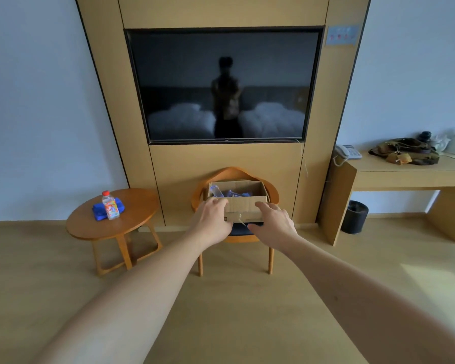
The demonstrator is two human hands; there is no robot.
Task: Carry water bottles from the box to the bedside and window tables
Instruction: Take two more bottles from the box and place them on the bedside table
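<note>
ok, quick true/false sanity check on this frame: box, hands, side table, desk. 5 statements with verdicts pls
1. The cardboard box sits on the chair. True.
2. The left hand holds a bottle. False: it reaches the box's near rim with nothing visibly in it.
3. A red-capped bottle stands upright on the round table. True.
4. The right hand is a closed fist. False: its fingers are spread, in front of the box.
5. The phone lies on the round table. False: it is on the desk to the right.
</note>
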